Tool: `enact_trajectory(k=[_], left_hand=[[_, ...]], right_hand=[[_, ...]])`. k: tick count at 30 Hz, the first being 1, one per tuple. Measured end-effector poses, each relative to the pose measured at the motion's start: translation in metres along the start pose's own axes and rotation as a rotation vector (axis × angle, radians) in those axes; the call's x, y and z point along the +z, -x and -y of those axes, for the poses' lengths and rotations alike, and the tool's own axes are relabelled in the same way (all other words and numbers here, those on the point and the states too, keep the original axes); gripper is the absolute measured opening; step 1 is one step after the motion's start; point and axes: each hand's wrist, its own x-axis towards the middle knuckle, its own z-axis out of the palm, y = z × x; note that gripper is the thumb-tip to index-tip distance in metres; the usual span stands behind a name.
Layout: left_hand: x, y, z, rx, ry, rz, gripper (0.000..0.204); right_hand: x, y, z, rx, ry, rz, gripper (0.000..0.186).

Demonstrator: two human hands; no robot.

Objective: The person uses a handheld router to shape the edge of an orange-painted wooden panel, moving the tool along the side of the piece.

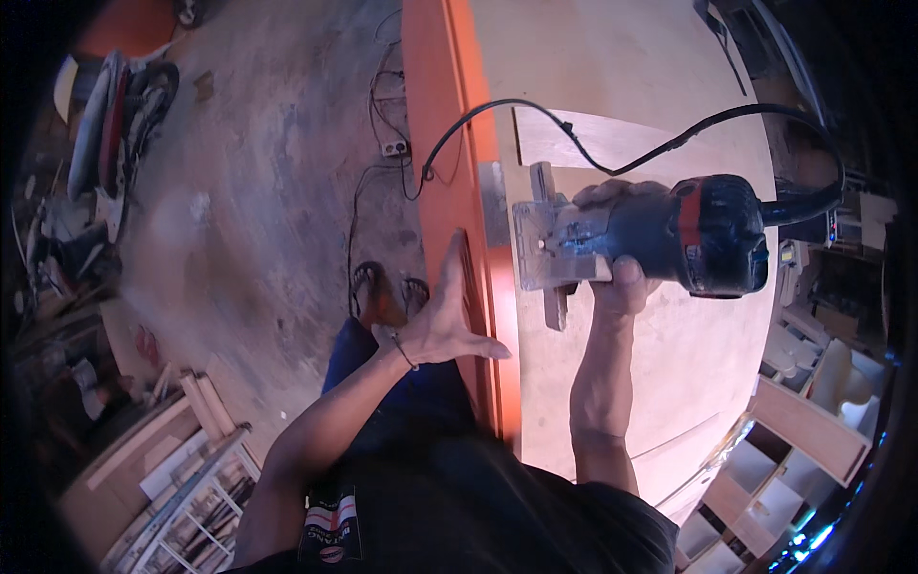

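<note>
My right hand (623, 292) is wrapped round the body of a black trim router (660, 230) with a red band. The router lies sideways over a pale wooden panel (669, 364), its clear base plate (535, 244) facing left toward the panel's edge. The cutter itself cannot be made out. My left hand (438, 320), fingers and thumb spread, rests on the orange edge piece (445, 143) along the panel's left side and holds nothing. A small grey rectangular patch (493, 196) shows on that edge, just left of the router.
The router's black cord (688, 129) loops over the panel and drops past the orange edge. A white socket strip (394, 148) lies on the concrete floor (249, 210). Compartmented wooden boxes (808, 430) stand at the right, a white rack (196, 531) lower left, a motorcycle (115, 124) upper left.
</note>
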Motion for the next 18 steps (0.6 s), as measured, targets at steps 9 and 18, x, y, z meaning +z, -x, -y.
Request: enact_trajectory(k=[9, 18], left_hand=[[0.016, -0.002, -0.017, -0.11, -0.133, 0.092, 0.17], [0.019, -0.009, -0.014, -0.455, 0.196, 0.427, 0.166]], right_hand=[[0.022, -0.007, -0.008, -0.098, 0.158, 0.054, 0.076], [0.026, -0.008, -0.016, -0.091, 0.186, 0.017, 0.074]])
